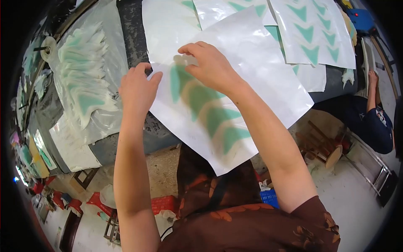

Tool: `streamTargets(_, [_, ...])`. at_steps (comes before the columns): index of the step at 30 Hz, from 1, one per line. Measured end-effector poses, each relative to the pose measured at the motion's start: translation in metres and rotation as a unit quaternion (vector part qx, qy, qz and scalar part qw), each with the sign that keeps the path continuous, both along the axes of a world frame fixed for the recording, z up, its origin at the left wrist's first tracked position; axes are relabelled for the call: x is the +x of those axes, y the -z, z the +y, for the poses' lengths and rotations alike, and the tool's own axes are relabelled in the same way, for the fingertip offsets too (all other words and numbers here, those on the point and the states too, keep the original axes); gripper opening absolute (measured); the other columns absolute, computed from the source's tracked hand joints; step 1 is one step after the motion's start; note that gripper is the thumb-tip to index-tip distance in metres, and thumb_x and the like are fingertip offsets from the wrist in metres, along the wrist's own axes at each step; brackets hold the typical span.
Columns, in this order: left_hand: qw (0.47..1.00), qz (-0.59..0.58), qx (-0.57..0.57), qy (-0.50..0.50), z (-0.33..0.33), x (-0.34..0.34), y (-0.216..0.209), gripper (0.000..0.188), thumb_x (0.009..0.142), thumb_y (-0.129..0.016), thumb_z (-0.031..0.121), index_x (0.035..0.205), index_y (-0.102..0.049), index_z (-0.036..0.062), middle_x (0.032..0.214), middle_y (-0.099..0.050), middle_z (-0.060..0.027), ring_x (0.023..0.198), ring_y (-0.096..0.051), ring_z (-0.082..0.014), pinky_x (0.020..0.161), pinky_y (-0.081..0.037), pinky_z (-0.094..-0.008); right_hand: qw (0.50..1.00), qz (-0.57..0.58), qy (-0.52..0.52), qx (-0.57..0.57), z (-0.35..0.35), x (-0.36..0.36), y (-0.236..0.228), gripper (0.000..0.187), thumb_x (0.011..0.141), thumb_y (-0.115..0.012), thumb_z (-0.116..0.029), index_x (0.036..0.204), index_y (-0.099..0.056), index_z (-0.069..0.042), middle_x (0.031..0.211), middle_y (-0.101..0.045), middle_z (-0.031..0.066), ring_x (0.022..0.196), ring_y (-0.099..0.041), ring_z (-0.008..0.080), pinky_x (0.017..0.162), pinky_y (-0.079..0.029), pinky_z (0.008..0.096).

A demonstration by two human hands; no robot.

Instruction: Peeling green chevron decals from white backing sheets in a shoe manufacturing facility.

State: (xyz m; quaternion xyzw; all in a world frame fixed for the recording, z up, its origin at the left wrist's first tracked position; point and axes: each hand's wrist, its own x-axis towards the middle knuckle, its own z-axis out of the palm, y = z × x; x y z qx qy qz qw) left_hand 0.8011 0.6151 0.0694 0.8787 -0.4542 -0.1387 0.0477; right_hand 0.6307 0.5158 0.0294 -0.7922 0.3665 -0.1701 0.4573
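Observation:
A large white sheet (273, 80) lies tilted in front of me, its near corner hanging past the table's edge. Along its left part runs a row of green V-shaped pieces (218, 119), partly in shadow. Above the far end of that row is my right hand (208, 65), fingers bent and thumb apart, with nothing visible in it. My left hand (138, 86) is by the sheet's left edge, thumb and fingers spread; whether it touches the sheet I cannot tell. Further left, a stack of overlapping green-and-white V-shaped pieces (86, 71) rests on clear plastic (111, 42).
More white sheets with green V shapes (304, 31) overlap at the far right of the dark table (132, 25). Another person's arm (372, 90) shows at right, near a wooden stool (331, 155). Below the table are a red basket (163, 204) and a blue crate (269, 197).

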Motion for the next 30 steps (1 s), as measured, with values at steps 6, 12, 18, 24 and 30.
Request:
streamTargets(6, [0.993,0.110,-0.007,-0.033,0.004,0.011,-0.007,0.026,0.076,-0.072,0.024,0.080,-0.061,0.0011,0.074,-0.056,-0.0047,0.066,-0.053,-0.0133,0.062,-0.044,-0.0285,0.998,0.022,-0.050,-0.036,-0.004,0.004,0.007,0.035,0.076,-0.062,-0.009,0.111,-0.064,-0.008,0.110,-0.060,0.0110,0.107,-0.055,0.0276,0.092,-0.045,0.0370])
streamTargets(12, [0.886,0.443,-0.074,-0.117,0.003,0.003,-0.025,0.017,0.082,-0.067,0.016,0.080,-0.058,0.0030,0.074,-0.055,0.0006,0.066,-0.051,-0.0077,0.059,-0.042,-0.0221,0.998,-0.024,-0.063,0.018,-0.006,-0.001,-0.001,0.036,0.074,-0.065,-0.010,0.110,-0.064,-0.009,0.109,-0.058,0.0081,0.108,-0.053,0.0242,0.094,-0.044,0.0354])
streamTargets(18, [0.615,0.744,-0.125,-0.230,0.009,0.025,-0.005,0.014,0.081,-0.060,0.007,0.095,-0.057,0.0079,0.085,-0.062,-0.0022,0.073,-0.059,-0.0100,0.066,-0.049,-0.0231,0.992,-0.100,-0.071,0.040,-0.008,-0.004,-0.018,0.037,0.073,-0.068,-0.009,0.110,-0.064,-0.010,0.107,-0.057,0.0058,0.107,-0.052,0.0220,0.096,-0.043,0.0345])
streamTargets(24, [0.648,0.735,-0.113,-0.167,-0.008,0.016,-0.025,0.054,0.081,-0.058,0.004,0.134,-0.047,0.0078,0.090,-0.064,-0.0036,0.084,-0.062,-0.0114,0.075,-0.051,-0.0251,0.991,-0.090,-0.093,0.030,-0.016,-0.006,-0.030,0.030,0.073,-0.068,-0.007,0.103,-0.062,-0.009,0.105,-0.057,0.0050,0.103,-0.054,0.0213,0.094,-0.044,0.0333])
streamTargets(30, [0.775,0.632,-0.015,-0.003,-0.019,0.040,-0.027,0.067,0.081,-0.059,0.002,0.144,-0.038,0.0122,0.097,-0.066,-0.0050,0.087,-0.062,-0.0091,0.078,-0.049,-0.0222,0.986,-0.094,-0.125,0.064,-0.023,-0.001,-0.037,0.019,0.076,-0.066,-0.005,0.095,-0.062,-0.006,0.094,-0.059,0.0043,0.095,-0.056,0.0187,0.088,-0.046,0.0313])
